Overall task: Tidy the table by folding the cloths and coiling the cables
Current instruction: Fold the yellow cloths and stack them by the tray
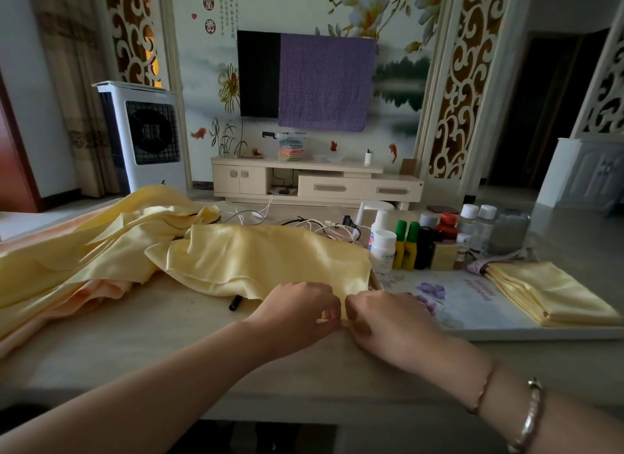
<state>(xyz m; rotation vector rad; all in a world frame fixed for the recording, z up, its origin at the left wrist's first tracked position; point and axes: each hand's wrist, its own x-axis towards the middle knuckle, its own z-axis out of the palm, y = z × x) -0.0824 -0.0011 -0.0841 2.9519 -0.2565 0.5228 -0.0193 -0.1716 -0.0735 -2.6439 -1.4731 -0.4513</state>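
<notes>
A pale yellow satin cloth [263, 257] lies partly folded across the middle of the table. My left hand [300, 311] and my right hand [381, 318] sit side by side at its near right corner, and each pinches the cloth's edge. A heap of more yellow and peach cloth [77, 251] covers the table's left side. A folded yellow cloth [550, 295] rests at the right on a flowered mat [449, 298]. Tangled white and black cables [324, 225] lie behind the cloth.
Several bottles and jars [435, 237] stand in a cluster at the back right of the table. A small black cap-like object [235, 302] lies just left of my left hand. Bare table surface [189, 345] runs along the near edge.
</notes>
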